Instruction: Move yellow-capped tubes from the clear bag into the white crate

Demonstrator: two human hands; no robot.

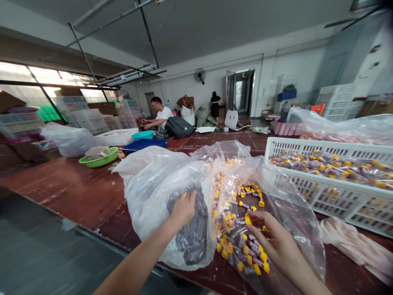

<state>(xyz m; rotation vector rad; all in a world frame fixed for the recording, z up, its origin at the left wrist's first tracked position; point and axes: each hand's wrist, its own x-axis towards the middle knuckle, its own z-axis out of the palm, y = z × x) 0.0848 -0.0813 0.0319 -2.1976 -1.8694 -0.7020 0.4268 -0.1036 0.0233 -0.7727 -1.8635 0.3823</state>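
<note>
My left hand (183,209) presses into a large translucent white plastic bag (153,192), gripping its folds over a dark grey mass (193,229). My right hand (274,241) lies on a clear plastic bag (285,205), its fingers over a heap of small purple wrapped pieces with yellow caps (239,233). The pieces lie inside the clear bag, and I cannot tell whether my fingers hold any. A white slotted plastic crate (331,192) full of similar pieces stands to the right of my right hand.
Both bags lie on a long dark red table (76,192). A pink cloth (356,246) lies at the right. Beyond stand a green basin (98,157) and a blue tray (144,144). A seated person (158,119) works further back, and another person (215,105) stands farther off.
</note>
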